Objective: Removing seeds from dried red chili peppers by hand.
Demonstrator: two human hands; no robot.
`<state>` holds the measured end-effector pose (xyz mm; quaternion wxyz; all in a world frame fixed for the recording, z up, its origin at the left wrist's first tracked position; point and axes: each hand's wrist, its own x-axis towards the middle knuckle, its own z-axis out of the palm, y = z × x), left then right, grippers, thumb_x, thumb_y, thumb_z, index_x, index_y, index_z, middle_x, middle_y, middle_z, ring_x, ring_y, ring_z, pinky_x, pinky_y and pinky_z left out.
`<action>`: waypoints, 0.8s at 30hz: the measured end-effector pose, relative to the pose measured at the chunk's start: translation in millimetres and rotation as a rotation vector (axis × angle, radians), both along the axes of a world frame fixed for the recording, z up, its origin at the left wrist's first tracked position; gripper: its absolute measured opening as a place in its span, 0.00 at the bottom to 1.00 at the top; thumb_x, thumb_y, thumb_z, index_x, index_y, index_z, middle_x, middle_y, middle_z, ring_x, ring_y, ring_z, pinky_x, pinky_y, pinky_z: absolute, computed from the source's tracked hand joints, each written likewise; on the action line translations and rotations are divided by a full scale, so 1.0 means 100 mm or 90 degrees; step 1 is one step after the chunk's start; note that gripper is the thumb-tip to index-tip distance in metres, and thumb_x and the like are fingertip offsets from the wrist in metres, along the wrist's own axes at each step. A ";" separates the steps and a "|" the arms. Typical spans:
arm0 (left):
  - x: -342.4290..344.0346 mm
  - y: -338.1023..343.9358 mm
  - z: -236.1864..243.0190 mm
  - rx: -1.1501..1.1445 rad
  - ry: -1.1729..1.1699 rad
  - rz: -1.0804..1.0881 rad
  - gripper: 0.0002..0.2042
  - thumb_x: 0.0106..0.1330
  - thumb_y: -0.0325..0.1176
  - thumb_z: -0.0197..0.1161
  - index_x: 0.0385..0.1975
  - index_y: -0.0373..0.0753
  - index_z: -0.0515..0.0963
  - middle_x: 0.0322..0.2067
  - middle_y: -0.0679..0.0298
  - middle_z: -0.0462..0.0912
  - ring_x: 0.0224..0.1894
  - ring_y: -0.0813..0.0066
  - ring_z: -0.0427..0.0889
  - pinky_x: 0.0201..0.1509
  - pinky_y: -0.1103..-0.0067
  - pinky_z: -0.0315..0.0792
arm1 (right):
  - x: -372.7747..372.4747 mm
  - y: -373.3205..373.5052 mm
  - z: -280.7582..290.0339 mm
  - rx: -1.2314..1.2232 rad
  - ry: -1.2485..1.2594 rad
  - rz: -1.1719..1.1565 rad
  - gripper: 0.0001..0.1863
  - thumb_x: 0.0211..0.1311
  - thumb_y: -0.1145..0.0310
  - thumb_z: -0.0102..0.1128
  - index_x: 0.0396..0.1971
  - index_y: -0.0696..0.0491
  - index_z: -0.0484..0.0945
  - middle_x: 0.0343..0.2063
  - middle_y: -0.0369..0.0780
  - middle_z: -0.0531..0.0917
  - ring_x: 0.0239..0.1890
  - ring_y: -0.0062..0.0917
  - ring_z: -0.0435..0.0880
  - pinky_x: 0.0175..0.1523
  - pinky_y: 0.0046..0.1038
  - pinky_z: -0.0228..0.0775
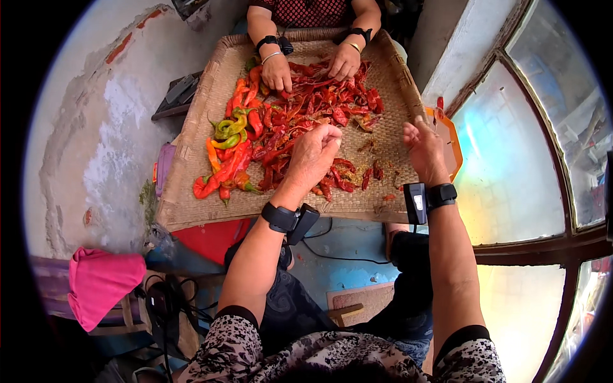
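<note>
A woven tray (175, 204) carries dried red chilies (306, 102), with fresh red, orange and green peppers (227, 159) along its left side. My left hand (313, 150) is over the middle of the pile, its fingertips closed together; whatever is between them I cannot make out. My right hand (424, 147) hangs at the tray's right edge, fingers loosely curved and apart, palm partly turned inward. Across from me, another person's two hands (278, 73) (345, 62) reach into the chilies at the far side.
An orange plastic container (452, 148) stands right of the tray beside a window (517, 159). A cracked wall (83, 127) is on the left, with a pink cloth (102, 284) below. Dark cables (345, 255) run over the blue floor (332, 274).
</note>
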<state>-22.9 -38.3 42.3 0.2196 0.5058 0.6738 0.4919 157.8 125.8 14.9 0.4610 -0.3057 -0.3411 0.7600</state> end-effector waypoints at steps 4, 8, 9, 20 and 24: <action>-0.01 0.01 -0.01 0.021 0.012 0.003 0.08 0.63 0.30 0.55 0.38 0.33 0.75 0.24 0.67 0.76 0.26 0.81 0.73 0.30 0.82 0.69 | -0.22 -0.09 -0.31 0.645 -0.705 0.086 0.17 0.57 0.72 0.55 0.48 0.56 0.73 0.32 0.45 0.78 0.31 0.33 0.79 0.35 0.32 0.74; -0.01 -0.05 0.05 0.026 0.035 0.018 0.08 0.63 0.30 0.55 0.37 0.33 0.75 0.25 0.65 0.77 0.27 0.80 0.75 0.31 0.81 0.70 | -0.35 -0.20 -0.39 0.894 -0.807 0.095 0.11 0.50 0.74 0.56 0.35 0.54 0.79 0.39 0.47 0.77 0.39 0.46 0.78 0.42 0.41 0.72; -0.02 -0.05 0.06 0.025 0.036 0.018 0.08 0.63 0.30 0.55 0.37 0.33 0.75 0.25 0.65 0.77 0.27 0.80 0.75 0.31 0.81 0.70 | -0.36 -0.19 -0.39 0.893 -0.806 0.096 0.11 0.50 0.74 0.56 0.35 0.54 0.79 0.39 0.47 0.77 0.39 0.46 0.78 0.42 0.41 0.72; -0.08 -0.09 0.14 -0.011 0.083 0.035 0.08 0.62 0.30 0.56 0.36 0.33 0.76 0.26 0.64 0.80 0.28 0.79 0.77 0.33 0.80 0.72 | 0.11 0.16 0.10 0.664 -0.639 -0.258 0.09 0.49 0.77 0.60 0.34 0.58 0.77 0.28 0.48 0.80 0.33 0.37 0.81 0.41 0.33 0.73; -0.08 -0.09 0.10 0.013 0.113 0.038 0.07 0.62 0.30 0.56 0.35 0.33 0.76 0.26 0.63 0.80 0.28 0.77 0.77 0.33 0.79 0.71 | 0.17 0.06 0.22 0.853 -0.836 -0.548 0.18 0.48 0.75 0.61 0.43 0.56 0.76 0.32 0.49 0.80 0.37 0.39 0.81 0.42 0.35 0.73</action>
